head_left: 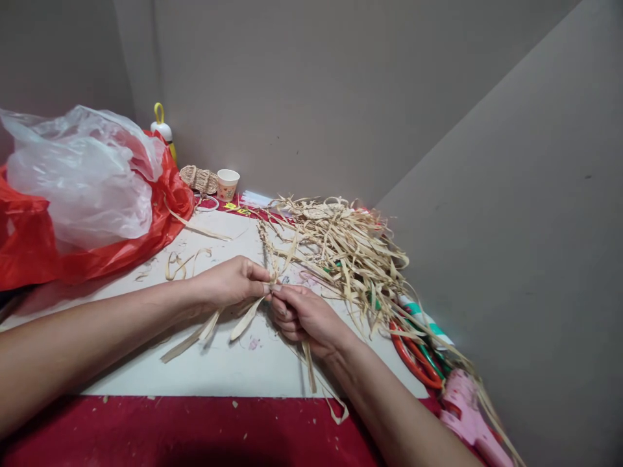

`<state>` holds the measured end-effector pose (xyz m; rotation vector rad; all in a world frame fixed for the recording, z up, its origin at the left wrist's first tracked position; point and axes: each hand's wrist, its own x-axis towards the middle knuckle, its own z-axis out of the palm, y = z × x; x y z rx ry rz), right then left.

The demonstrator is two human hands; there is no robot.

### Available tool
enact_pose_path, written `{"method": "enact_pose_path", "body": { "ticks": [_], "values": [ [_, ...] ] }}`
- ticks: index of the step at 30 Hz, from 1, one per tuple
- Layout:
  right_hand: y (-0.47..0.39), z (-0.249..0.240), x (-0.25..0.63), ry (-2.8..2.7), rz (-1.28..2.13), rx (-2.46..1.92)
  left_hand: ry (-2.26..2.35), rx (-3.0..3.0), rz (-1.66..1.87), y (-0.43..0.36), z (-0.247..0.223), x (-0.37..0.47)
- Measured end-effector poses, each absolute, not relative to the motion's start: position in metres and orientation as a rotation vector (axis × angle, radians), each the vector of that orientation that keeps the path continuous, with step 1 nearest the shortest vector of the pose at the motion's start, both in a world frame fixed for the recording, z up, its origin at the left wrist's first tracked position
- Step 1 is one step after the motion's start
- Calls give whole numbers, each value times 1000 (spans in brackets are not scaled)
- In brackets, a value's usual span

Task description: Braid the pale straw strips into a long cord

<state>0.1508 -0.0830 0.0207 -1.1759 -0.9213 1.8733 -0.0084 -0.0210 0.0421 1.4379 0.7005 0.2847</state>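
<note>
Over the white board (195,376), both hands meet fingertip to fingertip on pale dried straw strips (246,319). My left hand (233,283) comes in from the left with its thumb and fingers closed on the strips. Thumb and curled fingers of my right hand (304,314) pinch them at the same spot. Loose strip ends hang below the hands on both sides. A thin braided length of straw (263,239) runs up from the fingers and rests on the board. The exact join between the fingertips is hidden.
A heap of straw strips (348,246) lies at right. Beside it are orange-handled scissors (413,360) and a pink glue gun (470,415). White plastic (87,175) and red bags (175,188) fill the left. A paper cup (227,186) and woven straw piece (198,179) stand behind.
</note>
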Motion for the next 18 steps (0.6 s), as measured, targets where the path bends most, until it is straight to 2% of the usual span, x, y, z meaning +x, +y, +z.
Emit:
{"method": "enact_pose_path", "body": {
  "ticks": [9, 18],
  "values": [
    [-88, 13, 139, -857, 1634, -1348, 769, 1626, 195, -23, 47, -10],
    [-92, 14, 138, -739, 1730, -1236, 695, 1303, 203, -40, 39, -2]
  ]
}}
